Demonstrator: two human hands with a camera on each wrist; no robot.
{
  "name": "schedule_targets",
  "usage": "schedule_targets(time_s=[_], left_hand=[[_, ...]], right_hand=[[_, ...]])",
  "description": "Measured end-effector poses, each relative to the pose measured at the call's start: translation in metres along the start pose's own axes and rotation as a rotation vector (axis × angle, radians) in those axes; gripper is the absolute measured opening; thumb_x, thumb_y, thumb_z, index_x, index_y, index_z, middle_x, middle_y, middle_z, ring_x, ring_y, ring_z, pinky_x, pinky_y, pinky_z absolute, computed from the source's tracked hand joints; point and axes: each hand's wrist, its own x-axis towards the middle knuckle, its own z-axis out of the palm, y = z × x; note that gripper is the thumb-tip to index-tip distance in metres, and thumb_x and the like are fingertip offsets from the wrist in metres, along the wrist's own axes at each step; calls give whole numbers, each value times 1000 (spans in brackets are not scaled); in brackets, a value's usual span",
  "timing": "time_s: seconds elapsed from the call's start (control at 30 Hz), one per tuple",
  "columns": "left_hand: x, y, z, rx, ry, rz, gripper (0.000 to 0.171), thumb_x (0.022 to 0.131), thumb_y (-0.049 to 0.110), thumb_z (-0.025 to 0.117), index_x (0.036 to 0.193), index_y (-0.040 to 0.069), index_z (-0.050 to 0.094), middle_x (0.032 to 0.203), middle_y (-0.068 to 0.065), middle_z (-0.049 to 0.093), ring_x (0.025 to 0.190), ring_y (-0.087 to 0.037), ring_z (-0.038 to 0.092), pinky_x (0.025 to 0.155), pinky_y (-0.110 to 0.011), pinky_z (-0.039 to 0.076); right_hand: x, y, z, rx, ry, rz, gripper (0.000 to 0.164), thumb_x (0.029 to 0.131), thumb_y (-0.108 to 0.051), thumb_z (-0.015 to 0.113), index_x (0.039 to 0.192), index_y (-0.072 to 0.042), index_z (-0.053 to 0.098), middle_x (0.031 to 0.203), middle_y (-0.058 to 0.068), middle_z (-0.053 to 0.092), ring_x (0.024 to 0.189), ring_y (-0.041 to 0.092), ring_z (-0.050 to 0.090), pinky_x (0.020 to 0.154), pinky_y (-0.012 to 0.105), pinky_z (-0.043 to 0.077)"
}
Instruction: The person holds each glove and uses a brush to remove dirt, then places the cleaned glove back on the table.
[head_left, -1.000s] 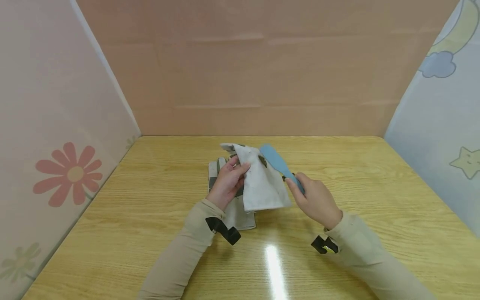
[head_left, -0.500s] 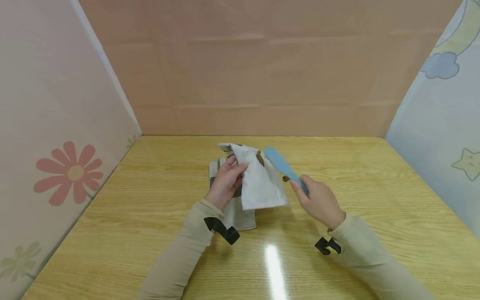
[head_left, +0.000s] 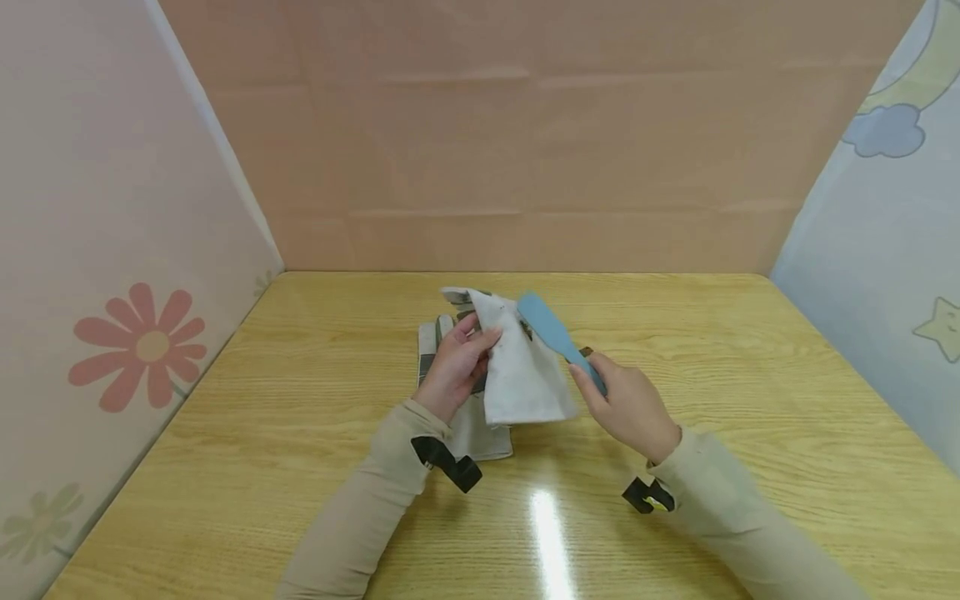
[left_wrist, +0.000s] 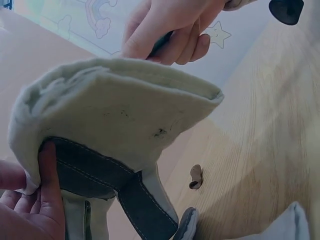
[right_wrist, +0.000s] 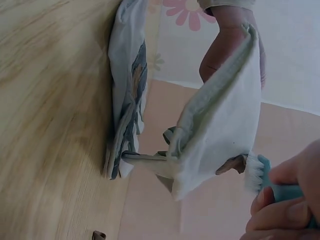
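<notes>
My left hand [head_left: 452, 364] pinches a white work glove [head_left: 521, 387] with dark grey patches, holding it raised above the table with its cuff toward me. In the right hand [head_left: 632, 410] is a blue brush [head_left: 553, 331], gripped by its handle. White bristles [right_wrist: 254, 174] show in the right wrist view, at the glove's cuff beside a brown clump [right_wrist: 232, 165] on the cloth. Dark smudges [left_wrist: 160, 133] mark the cuff's other side. Beneath the left hand a second work glove [head_left: 480, 435] lies on the table, partly hidden.
A small brown curled piece [left_wrist: 196, 176] lies on the wooden table [head_left: 315, 400], just beyond the right hand. Patterned panels [head_left: 135, 208] stand at both sides, and a plain tan panel [head_left: 487, 150] closes the back.
The brush shifted slightly right, then came back left over the brown clump, which it now mostly covers in the head view. The left hand and its glove have barely moved.
</notes>
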Motion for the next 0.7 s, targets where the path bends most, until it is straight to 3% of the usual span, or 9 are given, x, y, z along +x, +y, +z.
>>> schedule_targets(time_s=[0.43, 0.6, 0.7], left_hand=[[2, -1, -1, -15, 21, 10, 40, 94, 5, 53, 133, 7, 48, 74, 13, 63, 64, 1, 58, 59, -16, 46], [0, -1, 1, -15, -2, 3, 41, 94, 5, 52, 135, 6, 47, 72, 13, 62, 62, 1, 57, 58, -16, 46], [-1, -2, 2, -7, -20, 1, 42, 95, 6, 52, 136, 7, 46, 71, 13, 61, 62, 1, 56, 57, -15, 45]], right_hand=[[-6, -2, -8, -20, -3, -11, 29, 98, -19, 48, 71, -9, 42, 53, -6, 27, 42, 0, 19, 40, 17, 22], [-1, -3, -8, 6, 57, -26, 29, 98, -16, 48, 71, -7, 43, 52, -6, 27, 41, 0, 20, 40, 16, 21], [2, -4, -7, -3, 48, -24, 27, 98, -17, 48, 73, -6, 45, 52, -6, 28, 41, 1, 21, 40, 16, 22]])
